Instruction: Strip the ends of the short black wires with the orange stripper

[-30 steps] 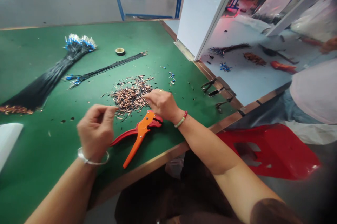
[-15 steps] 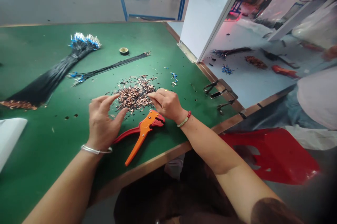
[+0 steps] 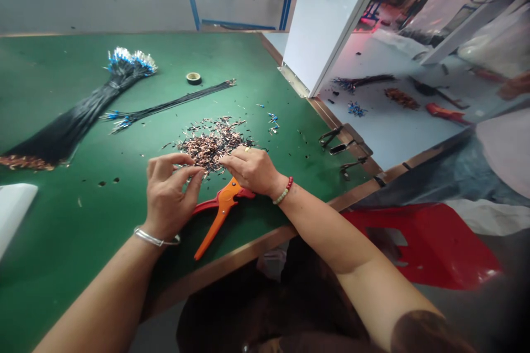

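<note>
My left hand (image 3: 170, 190) is at the near left edge of a pile of short copper and black wire scraps (image 3: 207, 146), its thumb and index finger pinched together. Whatever sits in that pinch is too small to make out. At the pile's near right side is my right hand (image 3: 254, 169), fingers closed and pointing left; what they hold, if anything, is hidden. Orange-and-red wire strippers (image 3: 223, 206) lie on the green table (image 3: 265, 220) between my wrists, their head partly covered by my right hand.
A thick bundle of black wires (image 3: 78, 112) lies at the left, a thinner wire bundle (image 3: 174, 103) behind the pile. Near them is a tape roll (image 3: 194, 78). Blue terminals (image 3: 273, 119) lie right of the pile. A clamp (image 3: 345, 146) grips the right edge; a red stool (image 3: 439, 248) stands beyond.
My left thumb and index finger have come together from a wide spread, and that hand moved slightly right. My right hand shifted left and a little nearer, covering part of the strippers' head.
</note>
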The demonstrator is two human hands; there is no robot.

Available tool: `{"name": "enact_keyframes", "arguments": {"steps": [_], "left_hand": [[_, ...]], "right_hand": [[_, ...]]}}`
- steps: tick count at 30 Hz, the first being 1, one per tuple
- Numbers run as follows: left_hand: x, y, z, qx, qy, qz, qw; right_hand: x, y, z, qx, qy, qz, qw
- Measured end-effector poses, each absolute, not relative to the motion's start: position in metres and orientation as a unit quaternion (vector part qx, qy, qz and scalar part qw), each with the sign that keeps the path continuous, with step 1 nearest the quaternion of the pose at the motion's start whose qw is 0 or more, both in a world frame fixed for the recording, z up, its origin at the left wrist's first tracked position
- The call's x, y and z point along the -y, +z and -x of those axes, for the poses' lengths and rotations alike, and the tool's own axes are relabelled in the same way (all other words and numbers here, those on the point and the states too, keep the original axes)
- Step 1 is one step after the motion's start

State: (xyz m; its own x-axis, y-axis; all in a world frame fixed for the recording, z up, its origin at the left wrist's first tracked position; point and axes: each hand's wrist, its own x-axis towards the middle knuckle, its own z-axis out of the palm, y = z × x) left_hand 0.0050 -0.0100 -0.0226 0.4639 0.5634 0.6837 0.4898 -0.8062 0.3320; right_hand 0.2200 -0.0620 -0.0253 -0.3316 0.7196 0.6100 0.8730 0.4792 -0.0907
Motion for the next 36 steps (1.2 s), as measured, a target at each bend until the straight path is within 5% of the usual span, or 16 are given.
{"name": "enact_keyframes", "arguments": {"steps": [36], "left_hand": [[0.013, -0.0189, -0.012, -0.302, 0.401, -0.863, 0.058]], "right_hand": [[0.0628, -0.0266, -0.2261, 0.784, -0.175, 0.506, 0.316]]}}
